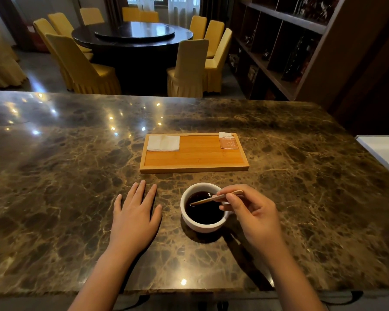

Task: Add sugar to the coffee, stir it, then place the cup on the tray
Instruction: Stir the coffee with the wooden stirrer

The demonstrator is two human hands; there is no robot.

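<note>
A white cup (pixel 200 226) of dark coffee (pixel 203 209) stands on the marble counter, in front of a wooden tray (pixel 193 168). My right hand (pixel 254 214) is just right of the cup and pinches a thin wooden stir stick (pixel 208 200) whose tip dips into the coffee. My left hand (pixel 134 216) lies flat on the counter left of the cup, fingers spread, holding nothing. An orange and white sugar packet (pixel 228 141) lies in the tray's far right corner. A folded white napkin (pixel 163 143) lies in its far left corner.
The brown marble counter (pixel 76 176) stretches wide on both sides. A pale surface (pixel 384 153) juts in at the right edge. Beyond the counter are a round dark dining table (pixel 133 35) with yellow chairs and a dark shelf unit (pixel 279 48) at the right.
</note>
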